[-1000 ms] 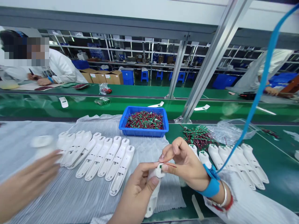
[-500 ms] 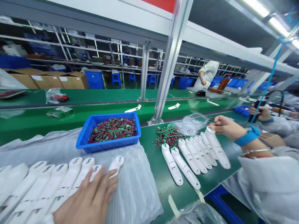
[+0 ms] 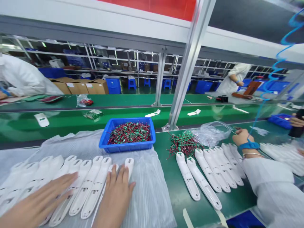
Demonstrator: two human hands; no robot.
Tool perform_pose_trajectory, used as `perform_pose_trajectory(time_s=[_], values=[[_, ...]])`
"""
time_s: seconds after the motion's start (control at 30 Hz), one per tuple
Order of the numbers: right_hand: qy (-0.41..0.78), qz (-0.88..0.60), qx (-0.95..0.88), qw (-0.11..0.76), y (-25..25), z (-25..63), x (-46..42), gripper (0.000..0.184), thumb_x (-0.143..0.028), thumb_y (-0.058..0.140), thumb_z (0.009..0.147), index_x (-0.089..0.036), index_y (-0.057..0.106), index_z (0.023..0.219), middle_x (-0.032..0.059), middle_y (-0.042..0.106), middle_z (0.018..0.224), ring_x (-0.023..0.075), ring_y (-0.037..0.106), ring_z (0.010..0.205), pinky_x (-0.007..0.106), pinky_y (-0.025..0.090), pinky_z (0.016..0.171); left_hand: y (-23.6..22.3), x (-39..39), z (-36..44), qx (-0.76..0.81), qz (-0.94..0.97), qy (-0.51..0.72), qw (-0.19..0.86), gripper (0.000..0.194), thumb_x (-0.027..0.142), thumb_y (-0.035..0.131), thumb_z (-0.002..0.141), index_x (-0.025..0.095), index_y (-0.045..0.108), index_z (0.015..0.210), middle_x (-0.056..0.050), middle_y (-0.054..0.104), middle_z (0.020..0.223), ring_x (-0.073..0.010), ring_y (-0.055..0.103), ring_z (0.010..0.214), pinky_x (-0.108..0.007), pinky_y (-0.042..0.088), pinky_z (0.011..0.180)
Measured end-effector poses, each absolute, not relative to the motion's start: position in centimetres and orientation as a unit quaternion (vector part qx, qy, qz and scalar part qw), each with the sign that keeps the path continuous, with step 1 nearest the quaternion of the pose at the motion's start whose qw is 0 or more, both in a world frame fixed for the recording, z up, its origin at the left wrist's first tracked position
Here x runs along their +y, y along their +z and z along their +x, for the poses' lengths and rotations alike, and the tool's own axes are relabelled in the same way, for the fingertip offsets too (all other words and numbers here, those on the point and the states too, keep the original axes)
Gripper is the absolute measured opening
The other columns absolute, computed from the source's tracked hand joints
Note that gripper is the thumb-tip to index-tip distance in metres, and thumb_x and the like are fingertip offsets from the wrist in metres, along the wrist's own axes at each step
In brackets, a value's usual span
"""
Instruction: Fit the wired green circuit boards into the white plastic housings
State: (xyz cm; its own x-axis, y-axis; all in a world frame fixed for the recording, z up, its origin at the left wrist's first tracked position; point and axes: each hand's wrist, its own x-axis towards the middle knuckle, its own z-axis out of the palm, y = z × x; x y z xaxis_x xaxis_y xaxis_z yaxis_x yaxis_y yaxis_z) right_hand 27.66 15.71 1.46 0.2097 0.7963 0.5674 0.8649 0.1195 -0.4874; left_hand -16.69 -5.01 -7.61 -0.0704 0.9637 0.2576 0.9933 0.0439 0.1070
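White curved plastic housings (image 3: pixel 87 190) lie side by side in a row on a translucent plastic sheet (image 3: pixel 147 190). My left hand (image 3: pixel 35 202) reaches in from the lower left, fingers stretched out over the middle of the row. Further right, my right hand (image 3: pixel 115 196) lies with spread fingers over the last housings, touching the end housing (image 3: pixel 129 166), whose top shows past the fingertips. Neither hand is closed around anything. Behind the row, a blue tray (image 3: pixel 128 148) holds a heap of small green boards with dark red wires (image 3: pixel 130 133).
More housings (image 3: pixel 190 177) stand on the green table to the right, by a wire-and-board pile (image 3: pixel 182 142) and a clear bag (image 3: pixel 211 134). A co-worker's hand (image 3: pixel 241 137) works there. A metal post (image 3: pixel 185 69) rises behind. White parts (image 3: pixel 42 120) lie on the green belt.
My view has swung left, so the scene sits further right. My left hand has come into view over the row. My right hand stays on the end housings, which now lie closer together.
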Motion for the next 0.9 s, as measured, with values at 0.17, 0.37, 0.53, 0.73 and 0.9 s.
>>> perform_pose_trajectory(time_s=[0.17, 0.37, 0.53, 0.73, 0.9], values=[[-0.037, -0.585, -0.723, 0.366, 3.5, 16.9, 17.0, 0.007, -0.012, 0.053, 0.081, -0.017, 0.059, 0.081, 0.0056, 0.062, 0.081, 0.0177, 0.058, 0.077, 0.034, 0.048, 0.072, -8.1, -3.9, -16.3, -0.734, -0.653, -0.188, 0.018, 0.046, 0.011, 0.03, 0.085, 0.008, 0.047, 0.128, -0.017, 0.063, 0.115, -0.0387, 0.042, 0.123, -0.062, 0.029, 0.101], [0.074, -0.356, -0.918, 0.157, 3.8, -2.4, 16.8, 0.008, -0.018, 0.059, 0.08, -0.014, 0.063, 0.086, 0.0004, 0.065, 0.085, 0.0119, 0.061, 0.08, 0.028, 0.049, 0.076, -6.6, -5.2, -15.3, -0.696, -0.646, -0.302, -0.087, 0.053, 0.02, 0.037, 0.086, 0.019, 0.027, 0.138, -0.014, 0.051, 0.127, -0.0254, 0.052, 0.115, -0.043, 0.045, 0.094], [0.085, -0.364, -0.926, 0.054, 1.9, -9.1, 17.6, 0.022, -0.03, 0.053, 0.087, -0.013, 0.059, 0.1, 0.006, 0.061, 0.1, 0.0156, 0.059, 0.089, 0.035, 0.05, 0.079, -4.5, -8.5, -15.4, -0.578, -0.48, -0.532, -0.392, 0.05, 0.031, 0.06, 0.075, 0.02, 0.05, 0.122, -0.012, 0.053, 0.118, -0.028, 0.053, 0.109, -0.04, 0.045, 0.091], [0.112, -0.412, -0.899, 0.098, -0.1, -8.7, 18.4, 0.026, -0.031, 0.051, 0.088, -0.012, 0.057, 0.105, 0.0075, 0.059, 0.107, 0.0181, 0.057, 0.097, 0.04, 0.047, 0.085, -3.7, -10.3, -15.4, -0.479, -0.244, -0.623, -0.567, 0.064, 0.042, 0.078, 0.055, 0.022, 0.054, 0.111, -0.012, 0.055, 0.113, -0.0282, 0.059, 0.094, -0.042, 0.053, 0.077], [0.204, -0.42, -0.859, 0.21, -0.3, -7.2, 19.1, 0.021, -0.031, 0.052, 0.088, -0.012, 0.061, 0.092, 0.0046, 0.062, 0.095, 0.0152, 0.059, 0.089, 0.036, 0.049, 0.081, -2.3, -9.8, -14.8, -0.469, -0.185, -0.609, -0.613, 0.067, 0.033, 0.08, 0.056, 0.025, 0.046, 0.113, -0.011, 0.052, 0.117, -0.027, 0.063, 0.091, -0.037, 0.054, 0.07]])
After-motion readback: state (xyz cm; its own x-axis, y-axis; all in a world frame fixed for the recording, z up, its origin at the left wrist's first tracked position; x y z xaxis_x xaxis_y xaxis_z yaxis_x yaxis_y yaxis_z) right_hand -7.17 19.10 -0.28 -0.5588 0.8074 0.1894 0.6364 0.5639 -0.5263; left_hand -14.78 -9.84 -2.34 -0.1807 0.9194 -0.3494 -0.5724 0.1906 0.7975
